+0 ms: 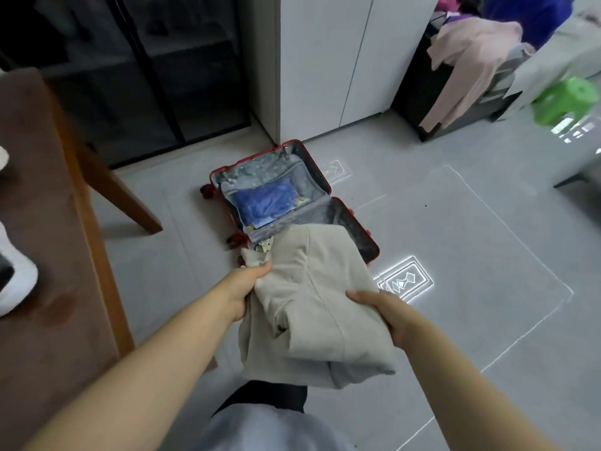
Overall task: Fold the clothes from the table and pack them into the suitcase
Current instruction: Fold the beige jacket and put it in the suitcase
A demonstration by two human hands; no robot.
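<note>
Holding the folded top (312, 304) in the air just short of the open suitcase (260, 164), I grip its sides with left hand (250, 289) and right hand (380, 312). Its lower layers sag, so I judge the fold may spill before landing.

Both bare arms are stretched out forward and down, forearms angling in toward each other. Left hand (247, 289) grips one edge of the folded beige garment (312, 320), thumb on top and the other fingers tucked out of sight underneath. Right hand (388, 315) grabs the opposite edge the same way, thumb lying across the top, fingers hidden below.
</note>
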